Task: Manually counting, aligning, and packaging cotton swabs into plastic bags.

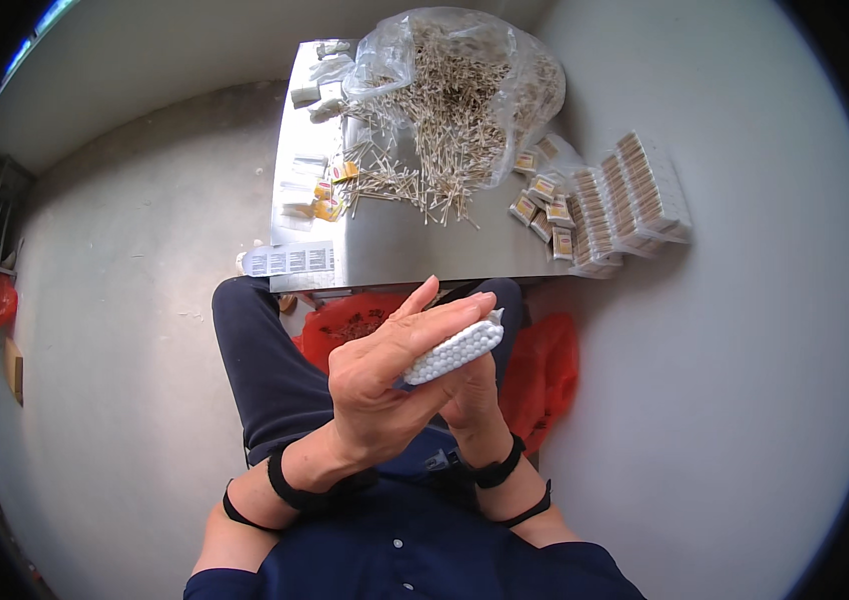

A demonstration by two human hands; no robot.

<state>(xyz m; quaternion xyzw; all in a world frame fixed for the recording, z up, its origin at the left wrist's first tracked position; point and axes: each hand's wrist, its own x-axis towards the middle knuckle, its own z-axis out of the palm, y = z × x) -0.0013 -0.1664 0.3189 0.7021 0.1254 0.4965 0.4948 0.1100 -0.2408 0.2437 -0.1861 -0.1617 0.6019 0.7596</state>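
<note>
– What colours do we see on the swab bundle (457,352)?
– We see white, in a tight dotted pattern.
– And the loose swabs (455,120)?
– We find pale tan mixed with whitish tones, against a silver-grey tabletop (425,252).
– Our shirt (370,555) and trousers (267,360)?
– We have dark navy on both, and black on our wristbands (286,486).
– The red bags (547,375)?
– We note dark markings on one.

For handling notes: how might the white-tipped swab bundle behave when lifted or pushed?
The swab bundle is probably light, its visible face being small cotton-like tips. It may feel fairly stiff, the tips being tightly packed. Rolling seems unlikely, given its flattened shape.
</note>
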